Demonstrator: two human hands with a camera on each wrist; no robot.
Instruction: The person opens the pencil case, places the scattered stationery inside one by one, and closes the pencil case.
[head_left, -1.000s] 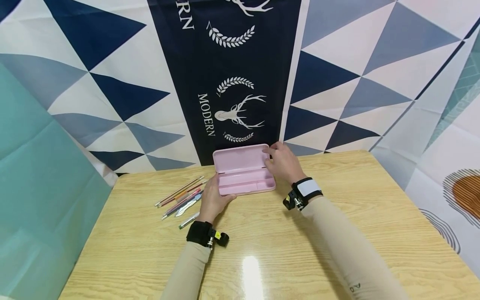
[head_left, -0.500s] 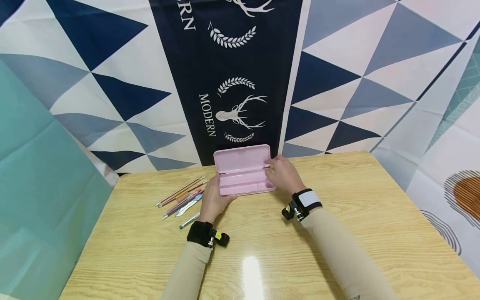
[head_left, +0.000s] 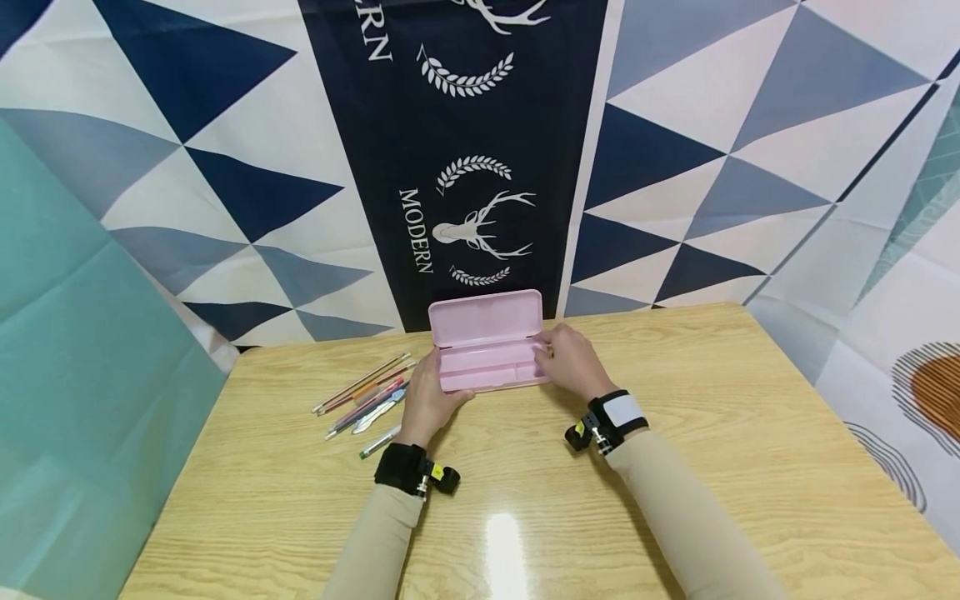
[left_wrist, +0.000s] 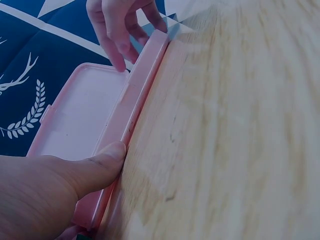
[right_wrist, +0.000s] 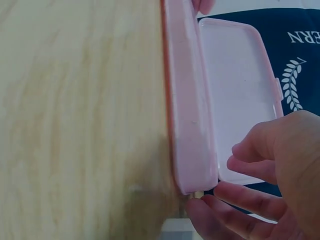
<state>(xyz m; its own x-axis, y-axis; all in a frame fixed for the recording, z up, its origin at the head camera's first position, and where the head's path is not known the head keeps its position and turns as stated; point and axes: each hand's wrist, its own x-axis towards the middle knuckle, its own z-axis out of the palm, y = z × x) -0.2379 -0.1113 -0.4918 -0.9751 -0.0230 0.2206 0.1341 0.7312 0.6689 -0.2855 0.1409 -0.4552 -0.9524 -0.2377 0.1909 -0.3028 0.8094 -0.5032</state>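
Pink case [head_left: 487, 358], head view: open at the tabletop [head_left: 247, 500]'s back edge, long axis left-right, lid raised behind, interior facing us. We see the left hand [head_left: 425, 404] gripping its left end, pencils [head_left: 367, 406] alongside; the right hand [head_left: 573, 362] at the other end. Patterned cloth [head_left: 637, 167] behind reads "MODERN", sideways. Left wrist: thumb [left_wrist: 102, 167] on front wall. Right wrist: fingers loosely bent, half-open, nothing pinched.
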